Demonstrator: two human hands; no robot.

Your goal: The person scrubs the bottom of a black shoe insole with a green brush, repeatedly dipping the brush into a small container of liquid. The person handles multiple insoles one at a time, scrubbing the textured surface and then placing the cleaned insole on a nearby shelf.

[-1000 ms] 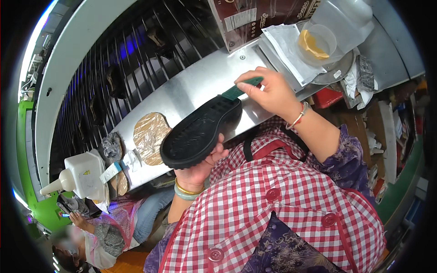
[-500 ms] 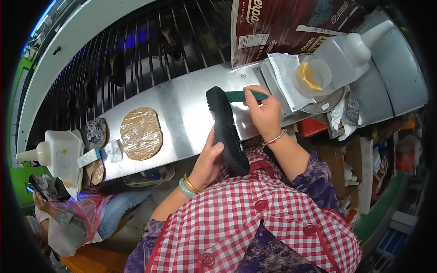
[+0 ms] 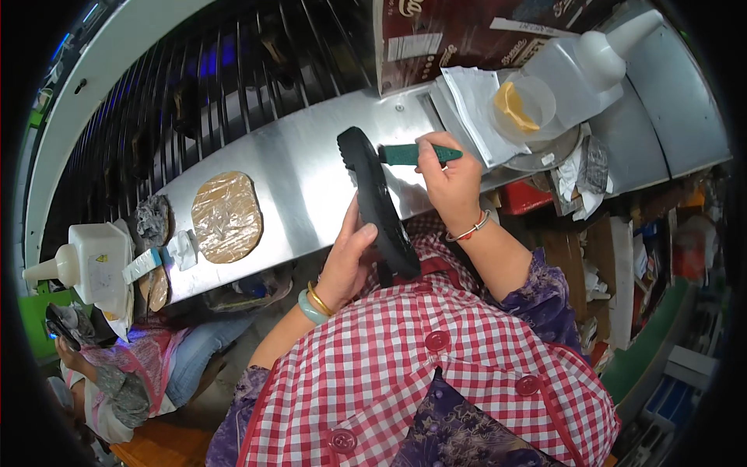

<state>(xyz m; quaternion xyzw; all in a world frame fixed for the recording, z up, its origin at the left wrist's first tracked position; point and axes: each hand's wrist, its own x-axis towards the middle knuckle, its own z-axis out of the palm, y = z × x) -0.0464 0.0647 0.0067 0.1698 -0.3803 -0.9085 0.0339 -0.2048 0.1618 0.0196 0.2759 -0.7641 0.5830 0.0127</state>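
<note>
A black shoe sole [image 3: 368, 191], thick and with toothed tread at its far end, stands on edge over the metal bench. My left hand [image 3: 349, 261] is closed around its left side, thumb across the near half. In my right hand [image 3: 450, 176] a green-handled brush [image 3: 412, 155] is pinched between thumb and fingers. The brush lies almost level, and its tip meets the right face of the sole near the far end. Along that face runs a wet-looking shine. The bristles are too small to make out.
A plastic-wrapped brown pad [image 3: 228, 217] lies on the bench [image 3: 292, 167] at left, beside a white squeeze bottle [image 3: 99, 263]. At right are white papers [image 3: 476, 109], a clear cup [image 3: 537, 105] and another bottle [image 3: 580, 74]. Dark rods [image 3: 241, 70] line the back. Another person [image 3: 128, 389] sits at lower left.
The whole view has shifted, so bench things appear slightly further left and higher. The sole is turned a little, showing more of its right face. The brush remains at its far end.
</note>
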